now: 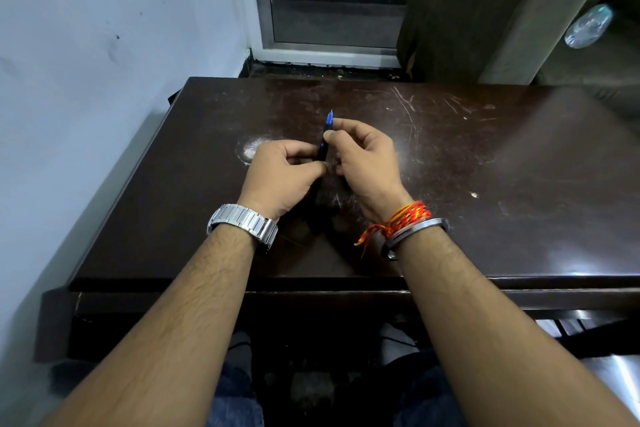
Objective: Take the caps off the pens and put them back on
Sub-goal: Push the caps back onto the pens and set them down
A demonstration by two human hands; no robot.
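Right now your two hands meet over the middle of the dark wooden table [485,166], and a single blue pen [327,135] stands between them with its bare tip pointing away from you — uncapped at that end. Your left hand [280,177] has its fingers curled in and closed around the lower part of the barrel, thumb pressed against the side. Your right hand [367,163] pinches the pen higher up, thumb and forefinger together on the barrel just below the blue grip section, the other fingers bent loosely underneath. Whether the cap sits tucked in either palm, you cannot tell from this angle; the lower end of the pen is lost in shadow between your wrists.

On your left wrist sits a silver metal watch [242,222]; on the right, a red and orange thread [401,218] tied beside a steel bangle [412,232]. Off to the far right, well apart from the table, a clear plastic bottle [588,26] lies on its side — blurred.
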